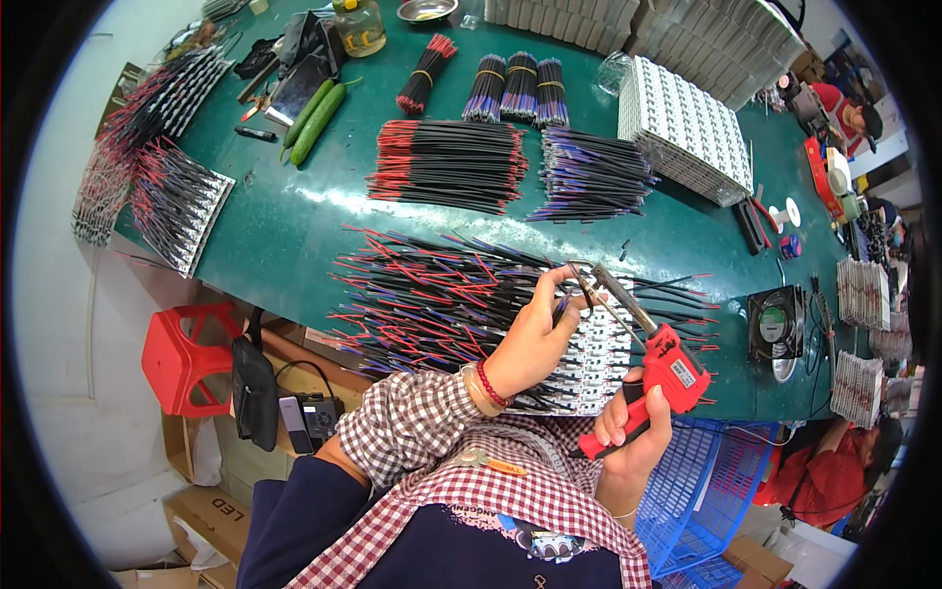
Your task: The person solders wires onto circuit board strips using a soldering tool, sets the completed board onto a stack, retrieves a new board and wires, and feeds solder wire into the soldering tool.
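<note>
My right hand (636, 430) is wrapped round the grip of a red soldering gun (677, 369). Its metal tip slants up and left over a panel of small white circuit boards (597, 355). Close to that tip, the fingers of my left hand (533, 342) pinch a short black wire (561, 310); its ends are hard to make out. Under and beyond my left hand, black wires with red and purple ends (422, 294) fan leftward from the panel.
Rows of red-ended wires (446, 162) and purple-ended wires (594, 175) lie farther back. A stack of white panels (682, 128) stands back right, a black fan (775, 322) at right. Cucumbers (319, 123) lie back left. Blue crates (687, 491) stand below the table (285, 226).
</note>
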### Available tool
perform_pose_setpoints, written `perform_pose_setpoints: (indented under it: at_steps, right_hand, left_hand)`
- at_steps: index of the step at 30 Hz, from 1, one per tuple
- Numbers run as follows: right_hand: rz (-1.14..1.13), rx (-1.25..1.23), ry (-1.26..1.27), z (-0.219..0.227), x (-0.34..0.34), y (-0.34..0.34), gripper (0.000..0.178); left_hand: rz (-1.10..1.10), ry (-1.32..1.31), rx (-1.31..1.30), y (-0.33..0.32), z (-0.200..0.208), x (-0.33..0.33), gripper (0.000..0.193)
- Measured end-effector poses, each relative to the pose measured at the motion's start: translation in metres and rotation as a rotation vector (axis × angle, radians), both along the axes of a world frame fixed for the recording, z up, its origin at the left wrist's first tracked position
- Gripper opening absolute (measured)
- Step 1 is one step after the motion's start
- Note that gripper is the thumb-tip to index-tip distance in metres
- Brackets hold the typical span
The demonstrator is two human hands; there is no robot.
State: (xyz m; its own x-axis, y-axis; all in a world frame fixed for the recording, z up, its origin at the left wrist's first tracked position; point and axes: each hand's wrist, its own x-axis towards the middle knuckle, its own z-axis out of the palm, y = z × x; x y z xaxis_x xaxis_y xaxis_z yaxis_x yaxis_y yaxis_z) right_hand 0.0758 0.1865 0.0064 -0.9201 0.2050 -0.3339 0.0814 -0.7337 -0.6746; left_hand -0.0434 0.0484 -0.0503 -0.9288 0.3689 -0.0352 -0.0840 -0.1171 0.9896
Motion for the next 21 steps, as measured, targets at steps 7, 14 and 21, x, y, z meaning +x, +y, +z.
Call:
perform_pose_setpoints:
  at_steps: [7,14,21]
  right_hand:
    - [0.01,-0.029,-0.011,0.004,0.001,0.001,0.036]
    - [-0.066,-0.024,0.09,0.016,0.006,0.018,0.039]
    - [-0.217,0.026,0.125,0.014,0.032,0.044,0.037]
  left_hand:
    - [0.009,-0.054,0.014,-0.001,0.007,0.001,0.037]
    - [0.134,-0.017,0.077,-0.005,0.014,0.006,0.025]
    - [0.786,0.386,0.102,-0.067,0.073,-0.001,0.029]
